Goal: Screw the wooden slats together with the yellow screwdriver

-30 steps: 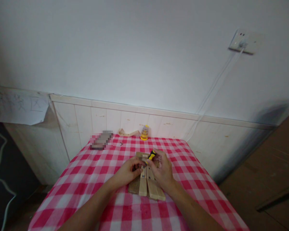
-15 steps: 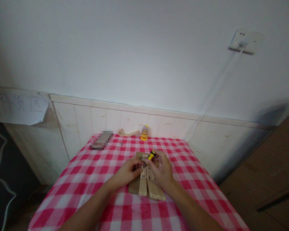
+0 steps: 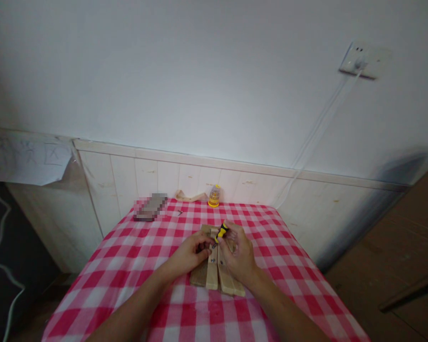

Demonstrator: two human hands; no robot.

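My right hand (image 3: 241, 251) is closed round a small yellow-and-black screwdriver (image 3: 221, 232), its handle tilted and its tip pointing down to the left. The tip meets the upper part of a pale wooden strip (image 3: 212, 275), close to my left fingers. My left hand (image 3: 190, 252) rests at the strip's left side, its thumb and fingers curled together near the tip; what they pinch is hidden. Dark screw heads show in the strip and in the wooden piece (image 3: 226, 281) on its right. Beneath these lies a brown board (image 3: 199, 276).
A red-and-white checked cloth (image 3: 157, 289) covers the table. Towards the wall stand a yellow-based container (image 3: 214, 196), a curved pale strip (image 3: 190, 196), a small metal item (image 3: 180, 213) and a blurred-out flat object (image 3: 151, 208). A white cord (image 3: 321, 123) hangs from the wall socket.
The screwdriver handle has tipped slightly further left and down in my right hand. My left hand and the wooden pieces look the same.
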